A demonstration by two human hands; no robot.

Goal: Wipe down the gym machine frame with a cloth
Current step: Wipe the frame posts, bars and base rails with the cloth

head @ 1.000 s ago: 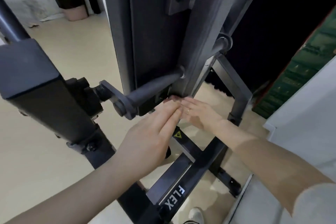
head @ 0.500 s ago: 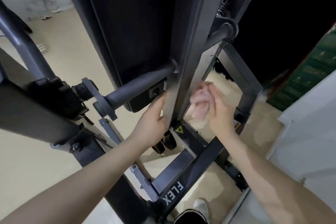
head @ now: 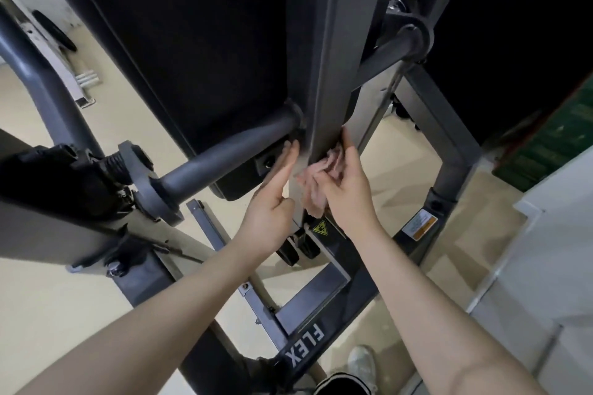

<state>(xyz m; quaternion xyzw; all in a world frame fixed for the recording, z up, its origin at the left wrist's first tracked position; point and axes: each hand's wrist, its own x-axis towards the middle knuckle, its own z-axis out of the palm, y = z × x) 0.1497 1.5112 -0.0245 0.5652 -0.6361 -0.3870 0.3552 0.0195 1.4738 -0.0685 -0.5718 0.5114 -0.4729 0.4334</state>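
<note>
Since half a second ago: both hands sit slightly higher on the upright post; the cloth is now pressed against the post's lower end rather than held beside it.

Item 1, gym machine frame (head: 332, 80): grey steel upright post, running top to bottom through the middle of the view, with a black panel (head: 179, 42) on its left side.

Item 2, cloth (head: 316, 178): pale pink, crumpled, against the right face of the post near its bottom end, just above a yellow warning sticker (head: 321, 228).

Item 3, right hand (head: 346, 192): fingers curled around the cloth, pinching it against the post; one fingertip extends up along the post's right edge.

Item 4, left hand (head: 272, 212): fingers straight, laid flat along the post's left edge, holding nothing, thumb tucked toward the palm.

Item 5, round bar (head: 224, 157): grey, projecting left from the post to a collar (head: 150, 183).

Item 6, base rail (head: 308, 343): dark, lettered "FLEX", at the bottom centre on a beige floor (head: 64, 314).

Item 7, shoe (head: 362, 362): light-coloured, at the bottom edge.
</note>
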